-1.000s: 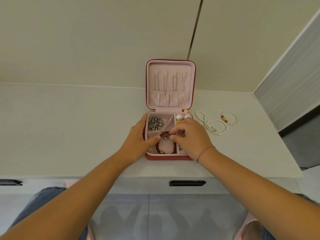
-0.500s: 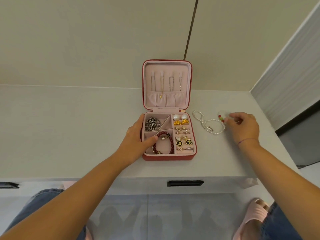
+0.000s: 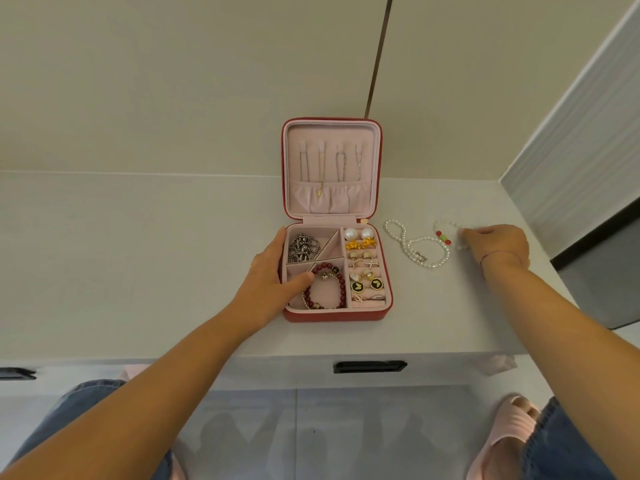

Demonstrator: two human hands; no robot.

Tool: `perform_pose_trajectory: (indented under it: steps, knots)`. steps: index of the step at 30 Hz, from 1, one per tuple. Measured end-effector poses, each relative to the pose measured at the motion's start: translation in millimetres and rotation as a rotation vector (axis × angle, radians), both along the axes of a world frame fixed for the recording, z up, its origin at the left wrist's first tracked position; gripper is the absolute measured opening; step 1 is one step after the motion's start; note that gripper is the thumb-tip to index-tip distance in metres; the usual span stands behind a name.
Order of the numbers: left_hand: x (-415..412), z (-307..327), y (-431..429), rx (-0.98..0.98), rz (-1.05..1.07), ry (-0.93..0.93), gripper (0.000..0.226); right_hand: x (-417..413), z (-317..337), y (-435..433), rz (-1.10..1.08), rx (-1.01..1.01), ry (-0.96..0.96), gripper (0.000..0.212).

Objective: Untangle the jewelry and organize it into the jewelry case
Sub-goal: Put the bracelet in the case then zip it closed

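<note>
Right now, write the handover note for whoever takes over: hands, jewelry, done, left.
Left hand open, resting on the case at its left wall, thumb inside by the red bracelet.
Right hand: fingers pinch the bead bracelet on the counter, right of the case.
Pearl necklace lies between them, touching the bead bracelet.
Done: silver chain top-left, red bracelet lower-left, earrings in the right column, chains hung in the lid.
Left: separate and stow the bead bracelet and pearl necklace.

Our left hand [image 3: 266, 275] rests against the open jewelry case [image 3: 332, 315]; our right hand [image 3: 498, 245] pinches the beaded bracelet [image 3: 444, 233] beside it.
</note>
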State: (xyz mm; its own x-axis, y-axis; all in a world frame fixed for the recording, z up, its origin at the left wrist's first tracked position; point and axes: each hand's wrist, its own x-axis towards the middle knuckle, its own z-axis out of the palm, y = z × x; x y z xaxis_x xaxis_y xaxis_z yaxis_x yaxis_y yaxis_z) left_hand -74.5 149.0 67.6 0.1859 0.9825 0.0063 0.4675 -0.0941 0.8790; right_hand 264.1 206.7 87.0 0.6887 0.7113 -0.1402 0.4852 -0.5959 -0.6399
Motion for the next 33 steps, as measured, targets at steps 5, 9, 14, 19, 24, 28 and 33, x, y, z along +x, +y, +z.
perform_pose_trajectory:
  steps: [5,9,14,19,24,28,33]
  knots:
    - [1.4,4.1,-1.7,0.003,-0.005,0.009,0.055,-1.3,12.1,-12.5,0.068,0.225,0.288,0.022]
    - [1.3,3.6,-1.5,-0.003,-0.005,-0.005,0.058,-22.0,32.9,-24.7,0.176,0.308,0.53,0.013]
    - [1.4,4.1,-1.0,-0.003,-0.02,-0.033,0.053,-68.9,65.4,-41.0,0.324,0.263,0.817,0.01]
    - [0.8,5.8,-1.4,0.019,-0.048,-0.065,0.046,-119.5,78.9,-59.1,0.543,0.078,0.924,0.009]
    - [-0.1,6.7,-0.4,0.043,-0.053,-0.087,0.034,-154.1,71.3,-72.3,0.71,-0.037,0.876,0.01]
    - [2.4,12.1,-3.4,0.056,-0.048,-0.112,0.029,-165.2,67.8,-75.3,0.749,-0.097,0.93,0.011]
    - [2.7,11.9,-3.2,0.054,-0.046,-0.138,0.028,-165.5,58.2,-69.6,0.776,-0.06,0.755,0.009]
